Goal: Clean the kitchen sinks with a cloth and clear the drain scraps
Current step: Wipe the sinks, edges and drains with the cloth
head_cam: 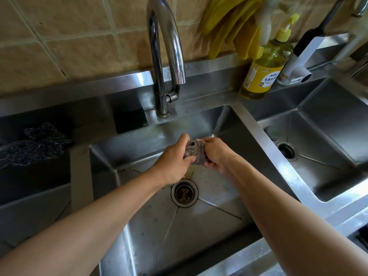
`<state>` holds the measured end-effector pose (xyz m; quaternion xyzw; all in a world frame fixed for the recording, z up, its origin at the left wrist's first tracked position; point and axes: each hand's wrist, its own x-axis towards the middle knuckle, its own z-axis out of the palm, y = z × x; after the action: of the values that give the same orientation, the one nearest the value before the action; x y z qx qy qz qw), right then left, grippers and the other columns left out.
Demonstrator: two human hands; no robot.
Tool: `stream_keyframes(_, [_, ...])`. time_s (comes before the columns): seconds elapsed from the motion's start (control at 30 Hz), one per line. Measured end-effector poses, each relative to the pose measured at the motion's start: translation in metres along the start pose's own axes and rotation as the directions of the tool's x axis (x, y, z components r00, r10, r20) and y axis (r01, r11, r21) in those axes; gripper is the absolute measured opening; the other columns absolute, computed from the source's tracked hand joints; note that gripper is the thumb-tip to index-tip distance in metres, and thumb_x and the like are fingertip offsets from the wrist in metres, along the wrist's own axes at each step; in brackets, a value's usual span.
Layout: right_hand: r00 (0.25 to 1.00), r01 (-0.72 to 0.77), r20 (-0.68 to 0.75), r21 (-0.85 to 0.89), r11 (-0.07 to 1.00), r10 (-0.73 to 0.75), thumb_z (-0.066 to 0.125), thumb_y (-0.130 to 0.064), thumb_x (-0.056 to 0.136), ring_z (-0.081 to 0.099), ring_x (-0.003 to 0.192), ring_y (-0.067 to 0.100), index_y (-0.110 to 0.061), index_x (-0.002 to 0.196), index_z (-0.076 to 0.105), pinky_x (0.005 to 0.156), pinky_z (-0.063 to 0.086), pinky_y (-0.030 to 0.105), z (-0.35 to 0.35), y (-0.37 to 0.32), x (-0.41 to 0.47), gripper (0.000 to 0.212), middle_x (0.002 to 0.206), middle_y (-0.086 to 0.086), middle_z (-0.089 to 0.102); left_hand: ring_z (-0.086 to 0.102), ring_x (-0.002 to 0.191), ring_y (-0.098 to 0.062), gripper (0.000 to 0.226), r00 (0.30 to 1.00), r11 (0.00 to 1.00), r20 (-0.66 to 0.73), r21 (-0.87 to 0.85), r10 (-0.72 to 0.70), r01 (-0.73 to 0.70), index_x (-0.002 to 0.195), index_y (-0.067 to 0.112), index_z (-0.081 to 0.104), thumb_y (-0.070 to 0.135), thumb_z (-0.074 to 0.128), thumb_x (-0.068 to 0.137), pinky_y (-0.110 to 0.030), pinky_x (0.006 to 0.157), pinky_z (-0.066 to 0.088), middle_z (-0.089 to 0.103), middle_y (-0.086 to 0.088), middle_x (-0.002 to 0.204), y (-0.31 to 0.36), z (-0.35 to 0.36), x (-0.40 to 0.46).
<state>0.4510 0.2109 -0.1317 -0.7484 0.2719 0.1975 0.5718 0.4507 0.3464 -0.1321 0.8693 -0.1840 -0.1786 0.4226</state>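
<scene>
Head view: left hand [175, 158] and right hand [216, 154] both grip the cloth [196, 153], fingers curled round it, at 12 o'clock above the drain [184, 193].

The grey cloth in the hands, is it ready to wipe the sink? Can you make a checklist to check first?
1. Wet grey cloth held firmly: ok, left hand and right hand both grip it, bunched.
2. Held over the middle steel sink: ok.
3. Curved chrome tap off: ok, no water running.
4. Round metal drain strainer clear: not ok, brownish scraps inside.
5. Right sink's drain clear: cannot tell, too dark.
</scene>
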Motion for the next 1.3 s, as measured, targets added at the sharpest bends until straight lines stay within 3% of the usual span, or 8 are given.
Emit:
stream_keyframes(0.23, [0.992, -0.115, 0.040, -0.117, 0.986, 0.120, 0.025, -0.010, 0.096, 0.036, 0.035, 0.009, -0.011, 0.082, 0.055, 0.038, 0.026, 0.019, 0.007, 0.010, 0.016, 0.034, 0.059, 0.005, 0.055, 0.049, 0.073, -0.016, 0.034, 0.975, 0.922, 0.023, 0.321, 0.223, -0.218, 0.093, 0.016, 0.027, 0.010, 0.060, 0.089, -0.026, 0.060, 0.035, 0.052, 0.000, 0.085, -0.016, 0.010, 0.005])
stream_keyframes(0.37, [0.984, -0.164, 0.039, -0.135, 0.977, 0.171, 0.023, -0.009, 0.093, 0.034, 0.036, 0.011, -0.010, 0.077, 0.051, 0.035, 0.024, 0.019, 0.010, 0.018, 0.027, 0.033, 0.072, 0.013, 0.055, 0.058, 0.069, -0.025, 0.040, 0.955, 0.881, 0.084, 0.371, 0.283, -0.294, 0.091, 0.020, 0.026, 0.005, 0.063, 0.085, -0.041, 0.059, 0.048, 0.061, -0.010, 0.083, -0.027, 0.014, 0.010])
stream_keyframes(0.53, [0.989, -0.147, -0.065, -0.210, 0.967, 0.136, 0.026, -0.008, 0.096, 0.041, 0.044, 0.016, -0.002, 0.102, 0.059, 0.037, 0.029, 0.021, 0.019, 0.027, 0.035, 0.034, 0.077, 0.016, 0.059, 0.058, 0.075, -0.022, 0.034, 0.983, 0.917, 0.088, 0.352, 0.164, -0.185, 0.091, 0.020, 0.026, 0.008, 0.059, 0.089, -0.033, 0.060, 0.045, 0.058, -0.008, 0.087, -0.033, 0.017, 0.013])
stream_keyframes(0.73, [0.991, -0.123, 0.064, 0.053, 0.991, 0.120, 0.023, -0.027, 0.104, 0.040, 0.044, 0.016, -0.011, 0.101, 0.049, 0.044, 0.029, 0.026, 0.013, 0.029, 0.022, 0.031, 0.061, 0.009, 0.049, 0.055, 0.082, -0.009, 0.033, 0.987, 0.999, 0.160, 0.045, -0.024, 0.017, 0.104, 0.023, 0.029, 0.024, 0.060, 0.091, -0.021, 0.064, 0.044, 0.051, 0.005, 0.095, -0.028, 0.011, 0.006])
stream_keyframes(0.8, [0.984, -0.126, 0.152, 0.231, 0.965, 0.092, 0.026, -0.034, 0.104, 0.045, 0.052, 0.017, -0.010, 0.093, 0.053, 0.047, 0.031, 0.028, 0.008, 0.023, 0.015, 0.038, 0.065, 0.008, 0.054, 0.055, 0.064, -0.004, 0.030, 0.993, 0.995, 0.085, -0.044, -0.084, 0.088, 0.101, 0.021, 0.033, 0.018, 0.061, 0.090, -0.018, 0.052, 0.044, 0.054, 0.004, 0.083, -0.026, 0.006, 0.008])
stream_keyframes(0.93, [0.952, 0.031, 0.287, 0.242, 0.970, -0.103, 0.039, -0.036, 0.100, 0.049, 0.072, 0.018, -0.018, 0.108, 0.056, 0.055, 0.038, 0.024, 0.002, 0.018, 0.001, 0.026, 0.089, 0.006, 0.060, 0.046, 0.049, -0.011, 0.016, 0.934, 0.807, 0.192, -0.471, -0.300, 0.356, 0.090, 0.016, 0.039, 0.008, 0.052, 0.095, -0.019, 0.038, 0.042, 0.050, -0.005, 0.073, -0.024, -0.008, 0.010])
stream_keyframes(1.03, [0.957, 0.137, 0.243, 0.104, 0.985, -0.159, 0.043, -0.034, 0.099, 0.048, 0.062, 0.018, -0.015, 0.118, 0.053, 0.051, 0.038, 0.026, 0.005, 0.019, -0.005, 0.029, 0.090, 0.011, 0.058, 0.044, 0.050, -0.010, 0.010, 0.898, 0.655, 0.299, -0.614, -0.321, 0.439, 0.093, 0.015, 0.041, 0.009, 0.049, 0.096, -0.019, 0.040, 0.040, 0.050, -0.006, 0.072, -0.018, -0.014, 0.006])
stream_keyframes(1.3, [0.994, 0.114, 0.017, -0.120, 0.986, -0.112, 0.038, -0.029, 0.101, 0.041, 0.040, 0.012, 0.001, 0.105, 0.062, 0.035, 0.032, 0.020, 0.001, 0.006, -0.009, 0.038, 0.063, 0.008, 0.051, 0.048, 0.058, -0.009, 0.023, 0.960, 0.947, 0.251, -0.258, -0.125, 0.190, 0.105, 0.012, 0.028, 0.009, 0.049, 0.096, -0.020, 0.046, 0.044, 0.047, -0.003, 0.077, -0.006, -0.010, -0.007])
